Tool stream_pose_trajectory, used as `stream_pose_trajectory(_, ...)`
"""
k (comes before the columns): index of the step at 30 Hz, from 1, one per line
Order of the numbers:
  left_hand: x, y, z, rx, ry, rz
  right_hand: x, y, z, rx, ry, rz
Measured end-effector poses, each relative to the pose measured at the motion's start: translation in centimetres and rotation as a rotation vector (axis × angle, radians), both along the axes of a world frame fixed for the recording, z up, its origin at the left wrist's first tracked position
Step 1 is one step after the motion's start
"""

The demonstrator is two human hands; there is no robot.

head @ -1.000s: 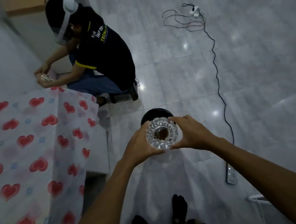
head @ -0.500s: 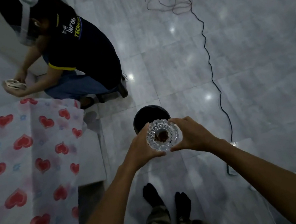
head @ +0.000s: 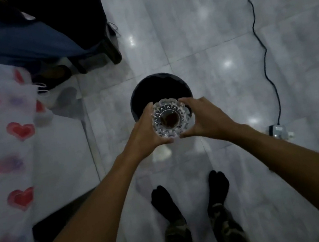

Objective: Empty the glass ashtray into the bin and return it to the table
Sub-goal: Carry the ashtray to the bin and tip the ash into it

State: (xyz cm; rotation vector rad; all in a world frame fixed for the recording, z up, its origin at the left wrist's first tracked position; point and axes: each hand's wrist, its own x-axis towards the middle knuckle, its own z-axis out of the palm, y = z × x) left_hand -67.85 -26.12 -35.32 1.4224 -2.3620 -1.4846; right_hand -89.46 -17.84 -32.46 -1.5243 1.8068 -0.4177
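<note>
The glass ashtray (head: 172, 118) is held upright in the air, its cut rim facing the camera and something dark brown lying in its round well. It sits over the near edge of the black bin (head: 159, 88), which stands on the pale tiled floor (head: 203, 31) just beyond it. Both hands clasp the ashtray from opposite sides: the left hand (head: 145, 132) curls round its left edge with the thumb under the near rim, and the right hand (head: 205, 118) wraps its right edge, fingers (head: 186, 100) over the far rim and thumb meeting the left one below. Both forearms reach in from the bottom of the view. Below them stand two feet in dark socks (head: 164, 203) and camouflage trousers (head: 175, 240). To the left lies a white cloth with red hearts (head: 8, 143) draped over the bench. Another person in blue trousers (head: 19, 44) crouches at the upper left. A black cable (head: 261, 43) runs down the floor on the right to a power strip (head: 278, 131).
</note>
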Motion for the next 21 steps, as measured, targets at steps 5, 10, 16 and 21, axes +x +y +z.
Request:
stream_pose_trajectory(5, -1.6, -0.5, -6.5, -0.052, 0.058, 0.044, -1.5, -1.4, -7.3, -0.001, -0.009, 0.013)
stream_pose_trajectory(10, -2.7, -0.7, -9.8, -0.061, 0.054, 0.041, -2.4, -2.0, -11.9, -0.016, 0.013, 0.028)
stream_pose_trajectory(16, -2.5, -2.0, -12.5, 0.016, 0.014, 0.095, -3.1, -3.0, -16.1, -0.021, 0.003, 0.009)
stream_pose_trajectory(21, -1.6, -3.1, -13.8, 0.059, -0.019, 0.106, -2.7, -3.6, -17.9, -0.033, -0.032, 0.009)
